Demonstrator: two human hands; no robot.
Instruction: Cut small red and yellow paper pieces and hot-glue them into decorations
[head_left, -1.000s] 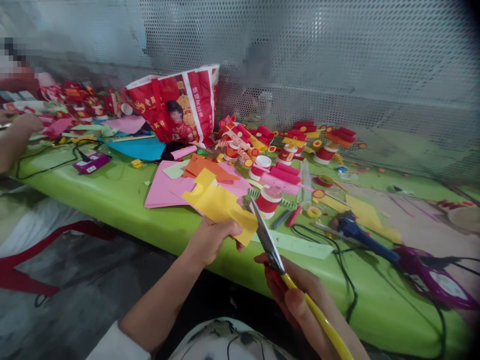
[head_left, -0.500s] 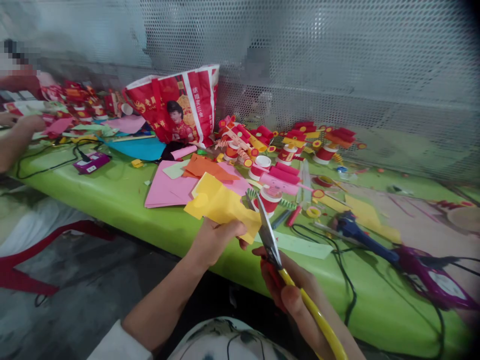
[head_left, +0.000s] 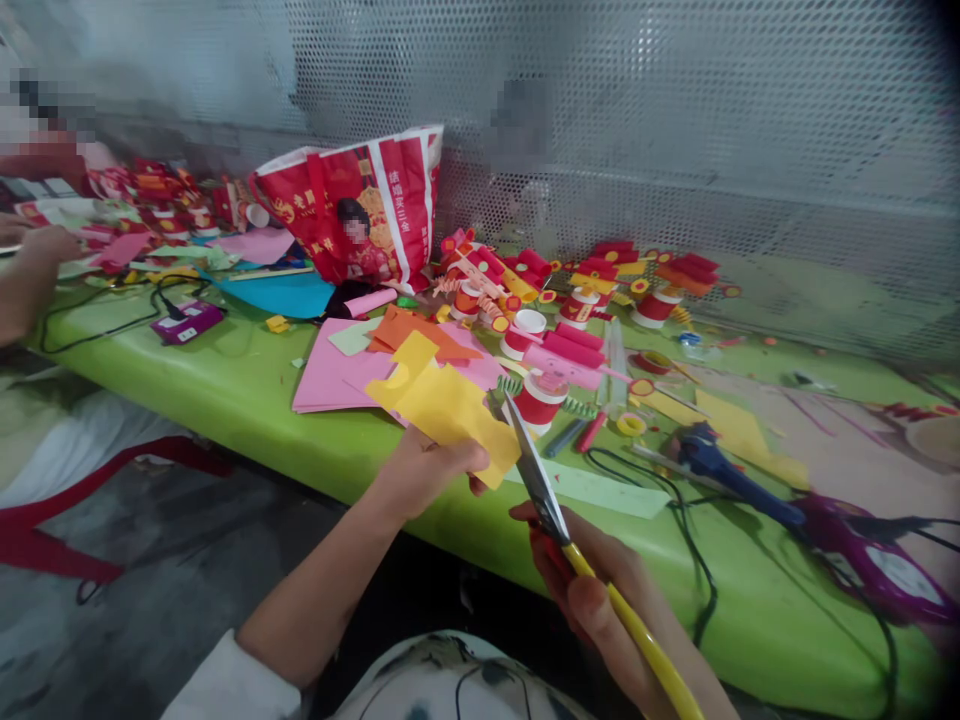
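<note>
My left hand (head_left: pixel 427 474) is closed on a sheet of yellow paper (head_left: pixel 450 405), thumb on top, with notches cut along its outline. In my right hand (head_left: pixel 600 590) is a pair of scissors (head_left: pixel 541 487) with yellow and red handles. The blades point up and away from me, slightly parted, with their tips beside the right edge of the yellow paper. Behind the paper lie pink sheets (head_left: pixel 330 375) and orange paper pieces (head_left: pixel 409 333). A red and white paper cup figure (head_left: pixel 541 398) with a pink head stands just past the scissor tips.
Several similar cup figures (head_left: pixel 581 300) line the back of the green table (head_left: pixel 247 385) by a perforated metal screen. A red shopping bag (head_left: pixel 375 220) stands among them. At right are a blue glue gun (head_left: pixel 727 475), a purple power strip (head_left: pixel 877 565) and cables. A co-worker's hand (head_left: pixel 45 245) shows at far left.
The scissor blades have drawn closer together beside the paper's right edge. The yellow paper has tilted slightly in my left hand. The view has shifted a little.
</note>
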